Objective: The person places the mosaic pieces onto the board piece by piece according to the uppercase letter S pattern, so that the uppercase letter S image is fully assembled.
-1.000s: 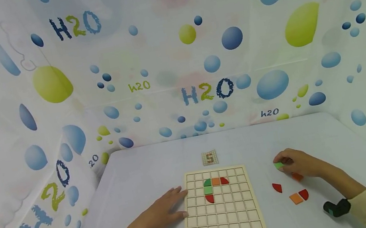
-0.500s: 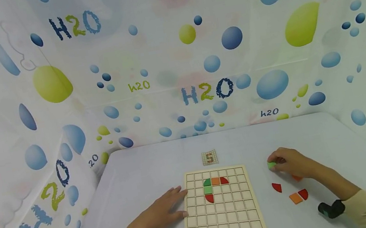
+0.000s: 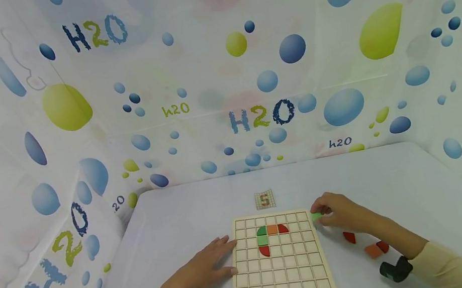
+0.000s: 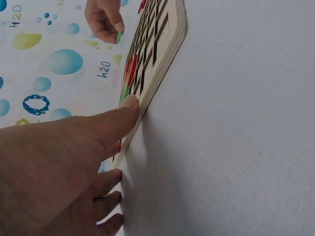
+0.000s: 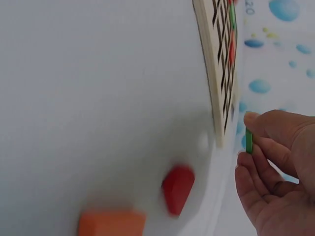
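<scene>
My right hand [image 3: 339, 212] pinches a light green tile [image 3: 316, 216] between thumb and fingers, at the right edge of a wooden grid board [image 3: 290, 277]. In the right wrist view the green tile [image 5: 249, 141] shows edge-on. My left hand [image 3: 203, 268] lies at the board's left edge with fingers extended; in the left wrist view the thumb [image 4: 129, 102] touches the frame. Upper cells of the board hold a dark green quarter-round [image 3: 262, 231], an orange square [image 3: 272, 229], a red quarter-round [image 3: 283, 228], a light green square [image 3: 263, 240] and a lower red quarter-round [image 3: 264, 251].
Behind the board lies a small pattern card [image 3: 265, 199] with an S-like figure. Right of the board are a loose red quarter-round [image 3: 349, 237], an orange square [image 3: 373, 251] and another red piece [image 3: 383, 246], close to my right forearm. A printed curtain [image 3: 200, 67] stands behind the table.
My right hand has carried the light green tile leftward from the loose pieces to the board's right edge. The forearm now covers the orange-red piece seen under it before. My left hand stays put.
</scene>
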Action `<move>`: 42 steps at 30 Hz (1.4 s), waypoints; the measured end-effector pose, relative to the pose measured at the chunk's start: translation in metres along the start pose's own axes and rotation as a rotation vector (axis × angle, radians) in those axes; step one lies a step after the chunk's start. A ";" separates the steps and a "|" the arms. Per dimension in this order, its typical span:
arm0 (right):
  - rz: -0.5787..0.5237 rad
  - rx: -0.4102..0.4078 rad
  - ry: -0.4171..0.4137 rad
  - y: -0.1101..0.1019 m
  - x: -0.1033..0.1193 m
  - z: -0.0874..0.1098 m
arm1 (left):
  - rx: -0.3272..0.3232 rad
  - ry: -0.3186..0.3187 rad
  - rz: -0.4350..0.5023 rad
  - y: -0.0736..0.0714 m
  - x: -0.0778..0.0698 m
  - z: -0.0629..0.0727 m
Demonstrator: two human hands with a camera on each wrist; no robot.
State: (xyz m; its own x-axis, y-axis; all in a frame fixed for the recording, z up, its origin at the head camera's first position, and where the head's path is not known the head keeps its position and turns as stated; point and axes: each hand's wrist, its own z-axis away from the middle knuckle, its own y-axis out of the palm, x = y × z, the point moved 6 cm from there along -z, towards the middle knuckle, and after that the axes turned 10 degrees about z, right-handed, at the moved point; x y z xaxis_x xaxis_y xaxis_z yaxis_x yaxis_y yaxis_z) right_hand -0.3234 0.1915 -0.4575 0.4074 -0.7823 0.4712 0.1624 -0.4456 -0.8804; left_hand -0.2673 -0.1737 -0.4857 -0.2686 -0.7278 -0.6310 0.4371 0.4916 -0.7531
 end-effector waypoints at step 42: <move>0.011 0.134 -0.234 0.071 0.108 -0.016 | 0.004 0.013 0.007 0.000 -0.002 0.001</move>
State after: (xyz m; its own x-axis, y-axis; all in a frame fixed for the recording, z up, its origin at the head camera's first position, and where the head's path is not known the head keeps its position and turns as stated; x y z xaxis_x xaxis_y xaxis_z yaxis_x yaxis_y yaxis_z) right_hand -0.2824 0.0684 -0.4680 0.6039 -0.6582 0.4495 0.2680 -0.3635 -0.8922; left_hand -0.2656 -0.1730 -0.4845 -0.2764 -0.7182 -0.6385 0.4428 0.4945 -0.7479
